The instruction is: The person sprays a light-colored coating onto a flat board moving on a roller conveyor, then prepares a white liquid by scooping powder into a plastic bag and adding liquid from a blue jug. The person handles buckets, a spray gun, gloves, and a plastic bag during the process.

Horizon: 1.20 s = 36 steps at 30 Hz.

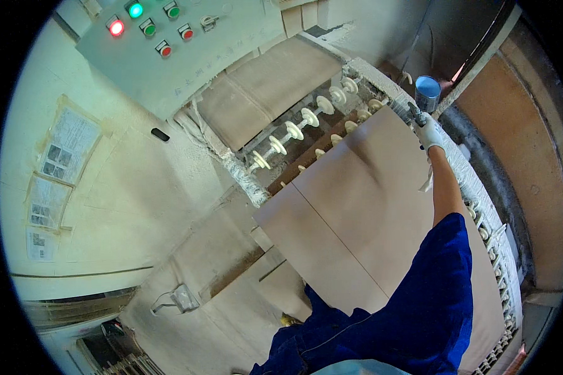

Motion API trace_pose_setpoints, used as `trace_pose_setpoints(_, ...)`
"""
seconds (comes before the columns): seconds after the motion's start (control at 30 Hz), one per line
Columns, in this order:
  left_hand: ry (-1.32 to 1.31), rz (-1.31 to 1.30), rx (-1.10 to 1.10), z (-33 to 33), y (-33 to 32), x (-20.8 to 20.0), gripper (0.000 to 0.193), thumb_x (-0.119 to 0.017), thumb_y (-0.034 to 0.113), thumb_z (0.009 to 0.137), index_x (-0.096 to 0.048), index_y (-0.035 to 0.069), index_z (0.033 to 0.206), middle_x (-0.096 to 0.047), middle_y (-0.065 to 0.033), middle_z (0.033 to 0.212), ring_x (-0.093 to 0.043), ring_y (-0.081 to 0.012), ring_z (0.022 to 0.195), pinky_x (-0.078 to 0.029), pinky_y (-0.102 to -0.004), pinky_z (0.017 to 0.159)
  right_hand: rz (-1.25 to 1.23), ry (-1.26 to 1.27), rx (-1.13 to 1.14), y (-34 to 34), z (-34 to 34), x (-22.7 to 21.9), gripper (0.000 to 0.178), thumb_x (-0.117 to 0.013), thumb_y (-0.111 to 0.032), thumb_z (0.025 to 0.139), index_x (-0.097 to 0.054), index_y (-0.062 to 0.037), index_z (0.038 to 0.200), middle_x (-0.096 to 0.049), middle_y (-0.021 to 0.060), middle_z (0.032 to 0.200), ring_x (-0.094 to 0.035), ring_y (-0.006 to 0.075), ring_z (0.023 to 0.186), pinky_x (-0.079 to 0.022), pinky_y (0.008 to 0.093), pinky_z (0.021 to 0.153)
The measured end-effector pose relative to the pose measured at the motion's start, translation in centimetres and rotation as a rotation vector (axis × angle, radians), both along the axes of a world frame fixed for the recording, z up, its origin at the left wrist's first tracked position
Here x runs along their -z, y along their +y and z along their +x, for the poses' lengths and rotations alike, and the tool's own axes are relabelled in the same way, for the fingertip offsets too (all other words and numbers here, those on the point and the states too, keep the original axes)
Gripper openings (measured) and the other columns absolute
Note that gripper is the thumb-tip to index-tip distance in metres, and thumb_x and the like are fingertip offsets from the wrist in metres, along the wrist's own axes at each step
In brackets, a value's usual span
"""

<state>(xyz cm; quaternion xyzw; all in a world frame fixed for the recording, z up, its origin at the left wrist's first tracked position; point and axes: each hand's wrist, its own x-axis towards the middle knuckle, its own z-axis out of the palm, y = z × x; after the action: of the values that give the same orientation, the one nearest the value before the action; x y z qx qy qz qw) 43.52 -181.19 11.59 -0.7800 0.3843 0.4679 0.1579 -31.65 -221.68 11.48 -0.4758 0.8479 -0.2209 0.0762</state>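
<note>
My right hand [428,133], in a white glove, reaches out over the far right edge of the conveyor. Its fingers are closed around a dark metal tool [416,114] that looks like a spray gun. Right beside the tool is a blue cylindrical can [427,90]; whether the two are joined I cannot tell. Below my arm lie large flat brownish panels [338,206], split by a thin straight seam. A loose white strip [427,181] hangs near my wrist. My left hand does not show.
White disc rollers [309,117] cross the gap before another brownish sheet [275,81]. A control box [187,62] with lit buttons stands at the far left. Papers [69,147] are stuck on the pale left wall. A crusted rail [481,194] edges the conveyor's right side.
</note>
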Motion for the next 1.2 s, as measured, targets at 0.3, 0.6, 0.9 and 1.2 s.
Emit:
trace_pose_setpoints(0.3, 0.018, 0.001, 0.013, 0.2, 0.0, -0.3, 0.040, -0.052, 0.037, 0.096, -0.054, 0.007, 0.122, -0.060, -0.0122, 0.119, -0.057, -0.0285, 0.110, -0.043, -0.0422, 0.097, 0.109, -0.250, 0.079, 2.7, 5.9, -2.1, 0.038, -0.068, -0.037, 0.086, -0.066, -0.0055, 0.108, -0.066, 0.0118, 0.074, -0.065, 0.0250, 0.064, -0.052, 0.0408, 0.057)
trace_pose_setpoints(0.6, 0.047, -0.015, 0.016, 0.9, -0.1, -0.8, 0.042, -0.052, 0.033, 0.098, -0.050, 0.006, 0.130, -0.058, -0.0105, 0.125, -0.055, -0.0258, 0.114, -0.042, -0.0404, 0.101, 0.122, -0.582, 0.025, 9.0, 13.4, -4.3, 0.029, -0.072, -0.025, 0.086, -0.068, -0.0067, 0.107, -0.064, 0.0057, 0.074, -0.061, 0.0139, 0.054, -0.050, 0.0312, 0.042)
trace_pose_setpoints(0.9, 0.130, 0.002, 0.010, 2.9, 2.4, -1.2, 0.045, -0.052, 0.030, 0.099, -0.047, 0.005, 0.137, -0.056, -0.0088, 0.131, -0.054, -0.0231, 0.118, -0.040, -0.0387, 0.104, 0.115, -0.343, -0.420, 18.9, 23.4, -5.2, 0.037, -0.066, -0.028, 0.089, -0.062, -0.0141, 0.124, -0.069, 0.0136, 0.090, -0.069, 0.0287, 0.075, -0.055, 0.0403, 0.069)
trace_pose_setpoints(1.2, 0.844, -0.110, -0.116, 9.9, 2.8, -4.6, 0.055, -0.052, 0.036, 0.101, -0.042, 0.002, 0.144, -0.053, -0.0086, 0.137, -0.050, -0.0218, 0.124, -0.036, -0.0377, 0.109, 0.097, -0.408, -0.662, 21.1, 38.5, -7.9, 0.051, -0.064, -0.040, 0.089, -0.057, -0.0124, 0.131, -0.069, 0.0187, 0.098, -0.067, 0.0357, 0.082, -0.053, 0.0434, 0.076)
